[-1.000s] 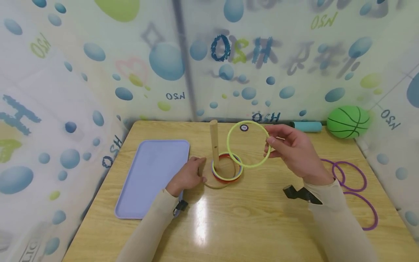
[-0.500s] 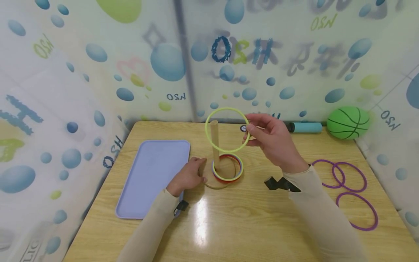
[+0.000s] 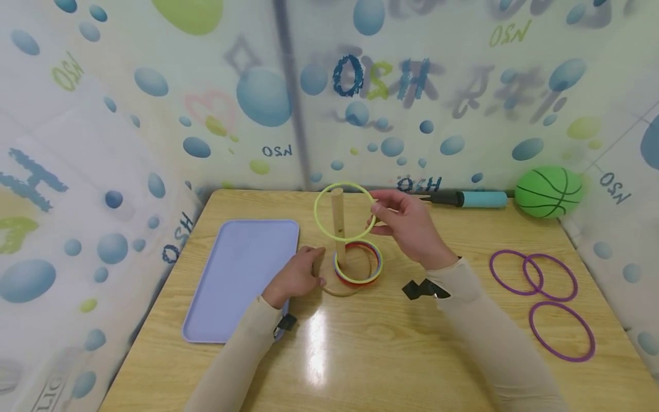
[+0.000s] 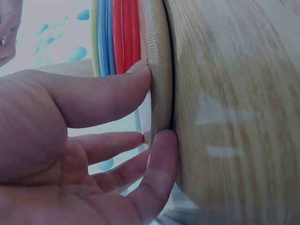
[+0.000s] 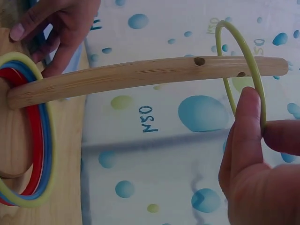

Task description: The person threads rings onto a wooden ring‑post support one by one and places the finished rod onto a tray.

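My right hand (image 3: 409, 226) pinches a thin yellow ring (image 5: 255, 65) between thumb and fingers. That ring encircles the upper part of an upright wooden post (image 3: 338, 214), well above the base, as the right wrist view shows. Around the post's foot lies a stack of rings: red (image 5: 35, 140) at the bottom, blue (image 5: 45, 126) over it and another yellow ring (image 5: 51, 154) on top. My left hand (image 3: 296, 277) grips the edge of the round wooden base (image 4: 159, 51), its thumb on the upper rim and fingertips against the side.
A lilac tray (image 3: 242, 274) lies left of the stand. To the right are purple rings (image 3: 562, 358), two overlapping and one apart. A green ball (image 3: 548, 193) and a blue-and-black hand pump (image 3: 484, 199) sit at the table's back edge, before a patterned curtain (image 3: 437, 126).
My right hand has carried the yellow ring leftward to the post and lowered it over the top, tipping it flatter. The left hand has stayed on the base.
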The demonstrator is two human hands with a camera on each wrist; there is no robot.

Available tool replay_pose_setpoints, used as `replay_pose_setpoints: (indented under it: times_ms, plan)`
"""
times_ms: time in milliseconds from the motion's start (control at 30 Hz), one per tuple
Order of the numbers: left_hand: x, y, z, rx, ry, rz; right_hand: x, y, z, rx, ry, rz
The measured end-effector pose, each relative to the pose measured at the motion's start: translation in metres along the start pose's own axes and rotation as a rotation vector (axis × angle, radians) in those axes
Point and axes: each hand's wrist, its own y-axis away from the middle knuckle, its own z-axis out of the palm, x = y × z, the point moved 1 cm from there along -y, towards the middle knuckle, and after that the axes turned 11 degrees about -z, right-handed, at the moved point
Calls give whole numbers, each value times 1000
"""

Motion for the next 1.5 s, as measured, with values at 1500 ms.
replay_pose_setpoints:
  times_ms: [1500]
  plan:
    - [1,-2,0,-7,-8,-7,88,24,-37,-39,201,313]
